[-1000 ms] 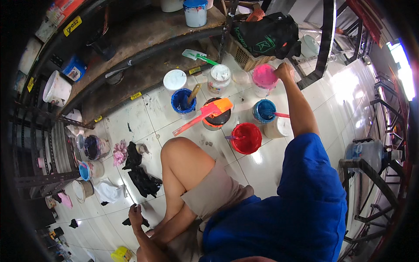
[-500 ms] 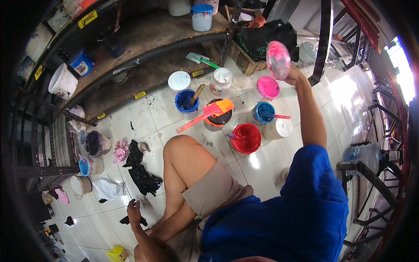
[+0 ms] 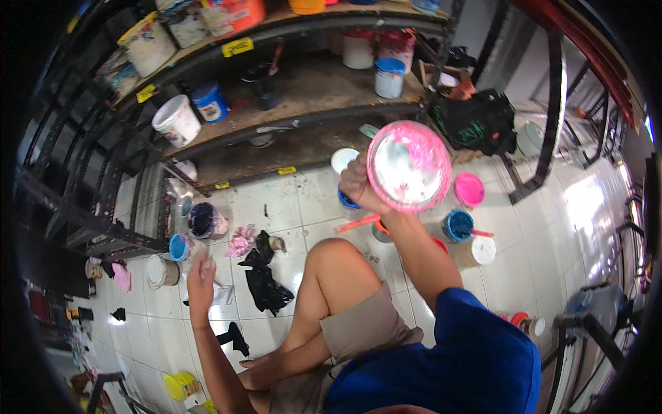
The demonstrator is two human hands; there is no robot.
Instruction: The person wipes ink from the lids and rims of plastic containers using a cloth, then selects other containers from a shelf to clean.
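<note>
My right hand [image 3: 362,185] is raised over the floor, its fingers closed at the left edge of a round plastic tub [image 3: 408,165] smeared pink and white. The tub hides part of the paint pots behind it. Below it, a red-handled spatula [image 3: 355,223] lies across a pot [image 3: 382,233], mostly covered by my forearm. A blue paint pot [image 3: 348,200] shows only in part beside my right wrist. My left hand [image 3: 201,277] is held out over the floor at the left, empty, fingers extended and slightly blurred. Nearest to it is a light blue paint pot [image 3: 181,247].
A pink pot [image 3: 469,189], a teal pot [image 3: 458,225] with a red-handled tool and a white-lidded tub [image 3: 479,251] stand at right. Black plastic [image 3: 267,288] and a pink rag [image 3: 242,241] lie left of my knee. Shelves [image 3: 324,83] with buckets line the back.
My right hand has brought the round tub leftward from the far right, its face now turned toward me. My left hand has risen from beside my foot. The view has shifted left.
</note>
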